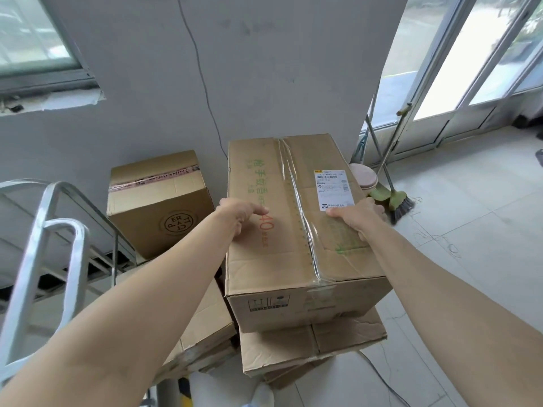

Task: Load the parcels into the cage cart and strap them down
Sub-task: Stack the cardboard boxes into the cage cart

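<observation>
A large taped cardboard parcel [296,230] with green print and a white shipping label sits on top of a stack of other cartons [308,345]. My left hand [239,214] grips its left top edge. At the right top edge, by the label, my right hand [357,217] grips it too. The metal cage cart [50,230] stands at the left, its silver tube frame and mesh wall showing. A smaller carton [158,201] with pink tape and a round stamp rests beside the cart against the wall.
More flat cartons [202,339] lie low at the left of the stack. A broom and dustpan [393,198] and a round pink stool [364,176] stand at the wall corner to the right. Tiled floor stretches toward glass doors [470,69].
</observation>
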Action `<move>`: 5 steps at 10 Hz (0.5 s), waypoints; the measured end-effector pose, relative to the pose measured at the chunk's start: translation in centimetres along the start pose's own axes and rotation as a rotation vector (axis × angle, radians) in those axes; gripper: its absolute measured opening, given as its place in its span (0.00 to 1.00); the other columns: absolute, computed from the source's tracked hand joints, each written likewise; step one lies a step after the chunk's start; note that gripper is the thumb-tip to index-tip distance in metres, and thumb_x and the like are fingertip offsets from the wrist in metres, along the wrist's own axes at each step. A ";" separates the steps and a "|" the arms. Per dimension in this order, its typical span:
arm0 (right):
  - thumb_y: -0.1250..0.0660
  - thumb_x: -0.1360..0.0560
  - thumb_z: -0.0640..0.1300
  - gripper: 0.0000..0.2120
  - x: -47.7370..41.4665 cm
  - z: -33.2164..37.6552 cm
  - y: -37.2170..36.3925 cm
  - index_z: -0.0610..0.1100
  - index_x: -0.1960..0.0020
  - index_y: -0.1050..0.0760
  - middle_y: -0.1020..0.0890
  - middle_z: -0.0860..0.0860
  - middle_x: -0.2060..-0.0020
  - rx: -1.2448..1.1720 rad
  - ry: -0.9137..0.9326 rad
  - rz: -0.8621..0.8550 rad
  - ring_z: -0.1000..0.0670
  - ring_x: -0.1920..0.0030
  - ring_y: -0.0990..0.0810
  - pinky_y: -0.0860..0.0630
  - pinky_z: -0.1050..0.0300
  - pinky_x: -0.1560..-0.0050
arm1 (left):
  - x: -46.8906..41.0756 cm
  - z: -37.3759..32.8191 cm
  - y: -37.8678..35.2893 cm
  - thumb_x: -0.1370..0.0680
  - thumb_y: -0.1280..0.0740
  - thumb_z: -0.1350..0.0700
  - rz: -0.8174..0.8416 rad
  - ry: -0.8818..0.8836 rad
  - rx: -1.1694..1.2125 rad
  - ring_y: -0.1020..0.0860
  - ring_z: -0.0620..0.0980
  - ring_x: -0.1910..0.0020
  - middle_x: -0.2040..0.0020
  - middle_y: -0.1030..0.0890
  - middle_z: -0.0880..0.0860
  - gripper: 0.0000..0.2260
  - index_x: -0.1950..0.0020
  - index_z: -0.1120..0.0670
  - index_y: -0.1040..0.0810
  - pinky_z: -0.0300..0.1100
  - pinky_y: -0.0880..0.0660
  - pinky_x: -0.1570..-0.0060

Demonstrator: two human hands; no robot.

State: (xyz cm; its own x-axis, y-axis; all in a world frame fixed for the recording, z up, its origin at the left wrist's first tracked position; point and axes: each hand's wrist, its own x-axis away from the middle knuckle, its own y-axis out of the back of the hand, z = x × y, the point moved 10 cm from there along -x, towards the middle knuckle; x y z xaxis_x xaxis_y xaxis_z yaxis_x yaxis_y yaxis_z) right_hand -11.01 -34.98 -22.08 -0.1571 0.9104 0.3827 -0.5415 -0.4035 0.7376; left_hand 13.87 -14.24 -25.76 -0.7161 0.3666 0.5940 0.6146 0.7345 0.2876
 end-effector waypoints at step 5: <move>0.23 0.37 0.58 0.46 10.4 8.9 7.2 0.38 0.30 0.38 0.33 0.39 0.33 -0.069 0.377 -0.011 0.39 0.32 0.36 0.39 0.41 0.32 | 15.4 -3.6 9.8 0.38 0.20 0.57 -0.349 -0.175 0.182 0.29 0.58 0.36 0.32 0.31 0.57 0.43 0.30 0.62 0.39 0.50 0.30 0.39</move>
State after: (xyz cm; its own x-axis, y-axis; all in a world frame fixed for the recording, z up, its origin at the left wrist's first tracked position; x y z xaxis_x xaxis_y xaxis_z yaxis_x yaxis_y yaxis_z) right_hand -9.15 -29.26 -7.83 -0.4368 0.8896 0.1338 -0.5971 -0.3979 0.6965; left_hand 10.04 -3.49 -11.11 -0.9257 0.1585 0.3435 0.2687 0.9146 0.3020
